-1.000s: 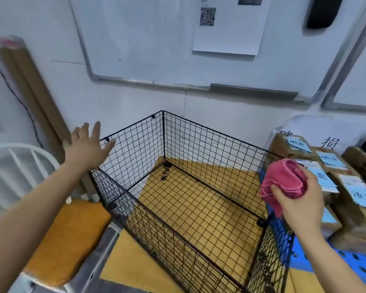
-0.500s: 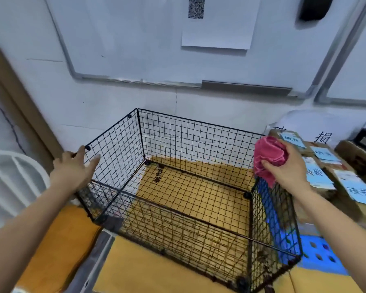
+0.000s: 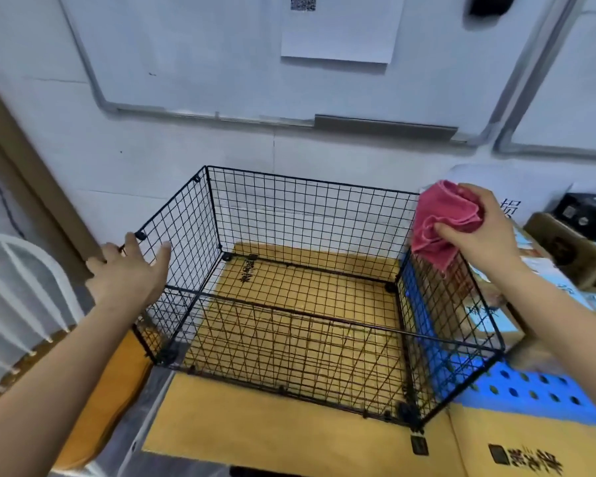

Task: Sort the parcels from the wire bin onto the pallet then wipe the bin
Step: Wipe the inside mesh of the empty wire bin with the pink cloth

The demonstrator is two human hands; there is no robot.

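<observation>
While left fingers (image 3: 131, 244) spread on the bin (image 3: 186, 218) — right fingers (image 3: 448, 233) clutch cloth (image 3: 441, 208).

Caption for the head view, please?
Left hand rests on the wire bin rim; right hand holds a pink cloth at its far-right corner.
</observation>
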